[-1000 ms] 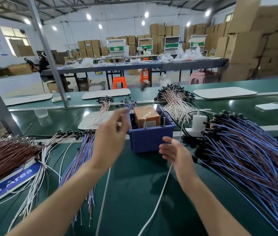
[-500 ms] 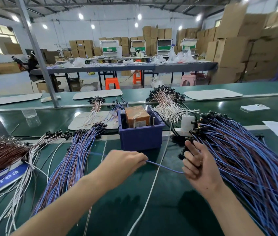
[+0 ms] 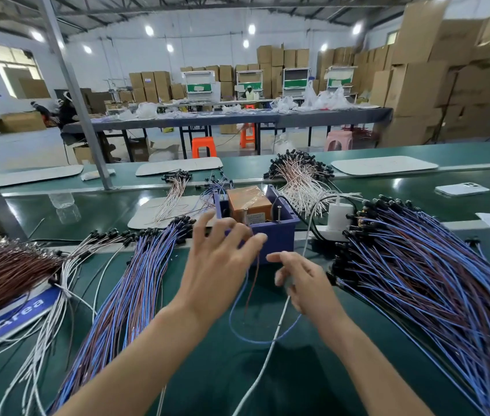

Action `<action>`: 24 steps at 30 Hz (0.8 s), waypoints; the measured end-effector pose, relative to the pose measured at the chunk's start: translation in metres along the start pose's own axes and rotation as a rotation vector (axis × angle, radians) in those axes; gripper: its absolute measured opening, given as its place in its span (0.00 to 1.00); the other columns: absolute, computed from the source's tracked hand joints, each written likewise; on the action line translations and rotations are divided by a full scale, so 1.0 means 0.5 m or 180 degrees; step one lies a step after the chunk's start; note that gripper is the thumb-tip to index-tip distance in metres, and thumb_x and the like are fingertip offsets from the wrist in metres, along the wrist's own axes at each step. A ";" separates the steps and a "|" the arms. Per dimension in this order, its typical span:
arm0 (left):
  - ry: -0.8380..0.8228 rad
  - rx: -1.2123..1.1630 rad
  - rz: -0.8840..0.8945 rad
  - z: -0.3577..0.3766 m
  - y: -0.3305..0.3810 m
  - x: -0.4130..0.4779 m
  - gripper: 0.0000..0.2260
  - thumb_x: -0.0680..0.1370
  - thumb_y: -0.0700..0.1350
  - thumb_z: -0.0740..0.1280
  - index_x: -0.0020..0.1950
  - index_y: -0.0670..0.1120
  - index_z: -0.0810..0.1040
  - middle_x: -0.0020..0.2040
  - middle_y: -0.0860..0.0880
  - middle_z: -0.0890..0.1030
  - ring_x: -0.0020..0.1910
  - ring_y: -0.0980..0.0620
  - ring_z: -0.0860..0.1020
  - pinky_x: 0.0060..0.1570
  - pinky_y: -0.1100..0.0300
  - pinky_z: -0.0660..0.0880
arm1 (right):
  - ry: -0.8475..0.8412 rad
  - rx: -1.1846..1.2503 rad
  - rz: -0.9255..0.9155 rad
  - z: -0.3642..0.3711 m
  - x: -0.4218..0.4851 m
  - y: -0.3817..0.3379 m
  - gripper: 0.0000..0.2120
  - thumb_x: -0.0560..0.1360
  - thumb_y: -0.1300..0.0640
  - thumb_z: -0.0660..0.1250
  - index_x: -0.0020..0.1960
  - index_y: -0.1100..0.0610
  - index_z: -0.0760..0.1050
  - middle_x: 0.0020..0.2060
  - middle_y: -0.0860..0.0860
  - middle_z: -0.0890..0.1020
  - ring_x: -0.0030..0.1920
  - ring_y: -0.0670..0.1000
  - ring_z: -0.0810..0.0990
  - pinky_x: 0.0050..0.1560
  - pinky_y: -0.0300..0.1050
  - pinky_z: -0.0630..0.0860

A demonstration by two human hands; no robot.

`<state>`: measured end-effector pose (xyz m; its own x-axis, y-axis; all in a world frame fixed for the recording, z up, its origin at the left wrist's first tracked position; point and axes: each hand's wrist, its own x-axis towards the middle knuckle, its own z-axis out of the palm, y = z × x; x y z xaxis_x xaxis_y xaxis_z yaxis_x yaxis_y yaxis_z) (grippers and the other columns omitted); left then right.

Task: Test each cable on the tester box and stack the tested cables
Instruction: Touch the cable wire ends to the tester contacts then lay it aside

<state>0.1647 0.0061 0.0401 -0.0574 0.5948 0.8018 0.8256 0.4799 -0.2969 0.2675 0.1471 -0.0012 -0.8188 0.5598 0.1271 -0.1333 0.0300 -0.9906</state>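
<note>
**Cable looped between both hands at the tester box**

Green belt table [image 3: 297, 385]. Purple tester box [image 3: 276, 238] stands centre-far, with an orange block inside and two metal pins upright.

Left hand [image 3: 222, 265] is raised just near of the box's front wall. Its thumb and forefinger tips are pinched on the top end of one blue-and-brown cable [image 3: 231, 319], and its other fingers are splayed.

The cable hangs from there in a slack loop and rises at right under the right hand [image 3: 303, 283]. That hand's fingers are loosely curled and blurred; cannot tell whether they grip the cable.

A fanned stack of similar cables [image 3: 135, 280] lies left of the hands. A larger pile [image 3: 432, 280] lies to the right. A white cord [image 3: 270, 349] runs near-to-far under the loop.
</note>
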 end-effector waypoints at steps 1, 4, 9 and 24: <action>-0.0026 -0.0047 0.0156 0.007 0.006 0.003 0.12 0.76 0.42 0.73 0.58 0.49 0.84 0.50 0.51 0.83 0.56 0.44 0.79 0.70 0.42 0.62 | -0.0107 -0.0038 -0.0067 0.016 -0.002 -0.006 0.16 0.84 0.51 0.60 0.46 0.49 0.85 0.31 0.49 0.79 0.21 0.41 0.67 0.22 0.30 0.62; -0.0170 -0.0112 0.0338 0.021 0.004 0.011 0.15 0.74 0.41 0.73 0.60 0.48 0.83 0.54 0.50 0.83 0.61 0.44 0.79 0.74 0.40 0.58 | -0.0524 0.0091 0.0159 0.042 -0.012 -0.027 0.22 0.85 0.43 0.56 0.44 0.47 0.85 0.34 0.46 0.82 0.21 0.42 0.61 0.21 0.33 0.58; -0.0371 -0.0013 0.0498 0.031 -0.020 0.029 0.16 0.72 0.41 0.72 0.60 0.47 0.82 0.54 0.49 0.83 0.63 0.42 0.78 0.74 0.39 0.56 | -0.1141 0.0056 0.0287 0.048 -0.030 -0.015 0.18 0.85 0.44 0.56 0.55 0.54 0.79 0.50 0.51 0.88 0.20 0.45 0.59 0.21 0.36 0.55; -0.0693 -0.2042 -0.1559 0.072 0.051 -0.077 0.11 0.82 0.53 0.58 0.65 0.57 0.69 0.54 0.60 0.74 0.54 0.58 0.75 0.50 0.57 0.74 | -0.0429 -0.0038 -0.0280 0.030 0.023 0.048 0.12 0.81 0.50 0.63 0.49 0.54 0.83 0.33 0.46 0.84 0.30 0.38 0.75 0.33 0.29 0.70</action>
<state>0.1676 0.0184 -0.0170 -0.5457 0.5575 0.6256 0.8346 0.2955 0.4648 0.2466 0.1415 -0.0227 -0.8719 0.4383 0.2183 -0.2019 0.0842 -0.9758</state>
